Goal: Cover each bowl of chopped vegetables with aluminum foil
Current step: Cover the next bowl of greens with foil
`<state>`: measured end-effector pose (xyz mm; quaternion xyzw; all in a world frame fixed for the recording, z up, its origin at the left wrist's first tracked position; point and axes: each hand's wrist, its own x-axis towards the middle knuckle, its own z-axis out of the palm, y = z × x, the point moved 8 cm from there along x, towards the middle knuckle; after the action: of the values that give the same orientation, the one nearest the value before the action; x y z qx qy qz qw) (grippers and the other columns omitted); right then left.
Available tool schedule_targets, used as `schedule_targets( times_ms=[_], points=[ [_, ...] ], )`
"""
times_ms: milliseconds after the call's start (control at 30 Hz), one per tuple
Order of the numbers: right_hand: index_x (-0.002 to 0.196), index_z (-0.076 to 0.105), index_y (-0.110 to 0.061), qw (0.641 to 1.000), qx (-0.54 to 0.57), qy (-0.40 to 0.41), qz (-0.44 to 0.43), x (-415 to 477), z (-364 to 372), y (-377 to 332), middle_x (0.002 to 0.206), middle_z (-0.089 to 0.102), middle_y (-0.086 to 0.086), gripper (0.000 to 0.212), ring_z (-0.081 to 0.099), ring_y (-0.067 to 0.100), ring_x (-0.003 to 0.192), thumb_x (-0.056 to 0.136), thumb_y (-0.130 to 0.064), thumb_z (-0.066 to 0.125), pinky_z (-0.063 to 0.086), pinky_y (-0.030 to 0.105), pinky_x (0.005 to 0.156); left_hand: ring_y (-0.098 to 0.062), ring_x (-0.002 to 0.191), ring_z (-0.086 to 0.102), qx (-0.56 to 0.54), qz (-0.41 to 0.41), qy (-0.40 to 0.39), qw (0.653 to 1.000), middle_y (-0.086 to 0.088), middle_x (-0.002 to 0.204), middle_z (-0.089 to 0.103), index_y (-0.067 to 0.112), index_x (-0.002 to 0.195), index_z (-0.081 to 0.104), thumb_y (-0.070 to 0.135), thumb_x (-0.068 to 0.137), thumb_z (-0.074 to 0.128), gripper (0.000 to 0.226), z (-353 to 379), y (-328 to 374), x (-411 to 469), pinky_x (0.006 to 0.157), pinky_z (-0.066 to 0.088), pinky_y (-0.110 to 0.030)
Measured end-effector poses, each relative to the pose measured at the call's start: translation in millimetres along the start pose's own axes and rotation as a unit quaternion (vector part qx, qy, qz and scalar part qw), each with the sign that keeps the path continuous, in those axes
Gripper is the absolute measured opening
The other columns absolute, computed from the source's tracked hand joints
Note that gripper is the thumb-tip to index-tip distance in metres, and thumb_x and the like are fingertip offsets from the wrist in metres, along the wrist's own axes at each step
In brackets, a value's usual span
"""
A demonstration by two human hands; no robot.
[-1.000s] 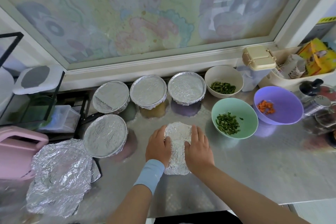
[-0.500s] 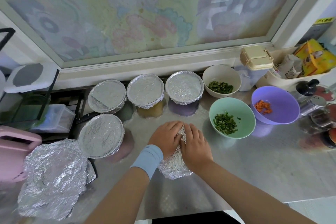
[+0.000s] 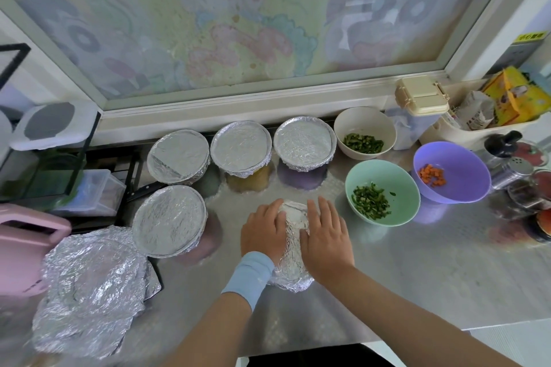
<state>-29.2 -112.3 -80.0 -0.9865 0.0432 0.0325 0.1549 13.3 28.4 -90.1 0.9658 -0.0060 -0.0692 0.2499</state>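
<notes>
Your left hand (image 3: pixel 262 232), right hand (image 3: pixel 326 237) flat, fingers straight, pressing foil-wrapped bowl (image 3: pixel 293 250) mid table (image 3: pixel 417 277). Near right hand: green bowl (image 3: pixel 393 185), apart. Near left: covered bowl (image 3: pixel 170 220). Table edge under your arms.

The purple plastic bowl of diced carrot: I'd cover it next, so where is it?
In the head view, the purple plastic bowl stands uncovered toward the right of the steel counter, just right of the mint-green bowl of chopped greens.
</notes>
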Motion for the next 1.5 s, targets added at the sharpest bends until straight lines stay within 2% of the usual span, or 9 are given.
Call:
schedule_targets(
  times_ms=[133, 367, 500, 633, 767, 867, 1133, 1367, 1500],
  points=[
    [0.156, 0.009, -0.017, 0.991, 0.101, -0.041, 0.079, -15, 16, 4, 0.16, 0.015, 0.007, 0.067, 0.022, 0.026, 0.145, 0.099, -0.035, 0.04, 0.024, 0.039, 0.117, -0.021, 0.118, 0.047, -0.066, -0.055, 0.013, 0.996, 0.006, 0.133, 0.054, 0.036, 0.139, 0.047, 0.037, 0.102, 0.033, 0.039, -3, -9, -12, 0.095, 0.04, -0.036],
    [0.148, 0.03, -0.025, 0.975, 0.203, -0.035, 0.084, -2, 13, 13, 0.142, 0.041, 0.001, 0.051, 0.048, 0.026, 0.125, 0.099, -0.029, 0.044, 0.04, 0.039, 0.101, -0.023, 0.12, 0.046, -0.067, -0.087, 0.007, 0.994, 0.002, 0.136, 0.051, 0.032, 0.14, 0.043, 0.036, 0.1, 0.038, 0.041, 0, -10, -17, 0.099, 0.037, -0.038],
    [0.151, 0.028, -0.022, 0.987, 0.149, -0.056, 0.025, 7, 14, 9, 0.144, 0.041, 0.002, 0.054, 0.044, 0.026, 0.13, 0.1, -0.033, 0.042, 0.035, 0.04, 0.106, -0.024, 0.133, 0.039, 0.076, -0.1, 0.001, 0.992, 0.0, 0.144, 0.047, 0.03, 0.138, 0.047, 0.041, 0.097, 0.039, 0.044, -7, -18, -10, 0.116, 0.02, -0.045],
    [0.153, 0.024, -0.014, 0.999, 0.029, -0.03, -0.001, 7, 7, 9, 0.156, 0.03, 0.006, 0.061, 0.026, 0.024, 0.145, 0.099, -0.04, 0.03, 0.024, 0.041, 0.115, -0.025, 0.137, 0.036, 0.086, 0.065, 0.016, 0.994, -0.004, 0.147, 0.045, 0.019, 0.142, 0.044, 0.043, 0.093, 0.027, 0.057, -18, 12, 14, 0.117, 0.023, -0.045],
    [0.15, 0.031, -0.007, 0.992, 0.083, 0.036, 0.082, -20, 1, 4, 0.154, 0.033, 0.012, 0.06, 0.027, 0.027, 0.145, 0.096, -0.034, 0.039, 0.025, 0.041, 0.117, -0.022, 0.134, 0.041, 0.077, 0.217, -0.08, 0.97, 0.0, 0.145, 0.047, 0.02, 0.142, 0.046, 0.033, 0.099, 0.037, 0.047, 10, 39, 11, 0.109, 0.033, -0.039],
    [0.154, 0.017, -0.013, 0.982, 0.139, 0.004, 0.131, -30, 16, 8, 0.159, 0.022, 0.007, 0.064, 0.018, 0.023, 0.147, 0.099, -0.028, 0.044, 0.016, 0.037, 0.12, -0.019, 0.12, 0.048, 0.082, 0.186, -0.051, 0.978, 0.007, 0.134, 0.053, 0.027, 0.136, 0.05, 0.033, 0.099, 0.042, 0.039, 15, 32, 9, 0.099, 0.034, -0.035],
    [0.143, 0.041, -0.018, 0.979, 0.175, 0.035, 0.103, -12, 15, 11, 0.135, 0.051, 0.004, 0.046, 0.047, 0.026, 0.124, 0.098, -0.026, 0.047, 0.035, 0.04, 0.106, -0.018, 0.119, 0.047, 0.03, 0.053, -0.053, 0.997, 0.01, 0.131, 0.053, 0.036, 0.133, 0.049, 0.035, 0.101, 0.035, 0.034, 8, 11, 4, 0.091, 0.042, -0.036],
    [0.151, 0.03, -0.021, 0.996, 0.055, -0.055, -0.051, 15, 13, -1, 0.15, 0.039, -0.001, 0.053, 0.031, 0.019, 0.14, 0.101, -0.038, 0.038, 0.023, 0.037, 0.114, -0.02, 0.123, 0.048, -0.006, -0.044, -0.018, 0.999, 0.001, 0.135, 0.054, 0.022, 0.132, 0.054, 0.026, 0.099, 0.038, 0.037, -6, -12, -8, 0.106, 0.035, -0.035],
    [0.153, 0.024, -0.013, 0.999, 0.026, -0.008, 0.027, -1, 3, -1, 0.158, 0.027, 0.009, 0.061, 0.02, 0.027, 0.147, 0.097, -0.031, 0.043, 0.021, 0.043, 0.117, -0.023, 0.138, 0.036, 0.022, 0.005, 0.01, 1.0, -0.003, 0.149, 0.044, 0.016, 0.139, 0.05, 0.024, 0.097, 0.041, 0.043, -9, -2, -3, 0.117, 0.025, -0.038]
  ],
)
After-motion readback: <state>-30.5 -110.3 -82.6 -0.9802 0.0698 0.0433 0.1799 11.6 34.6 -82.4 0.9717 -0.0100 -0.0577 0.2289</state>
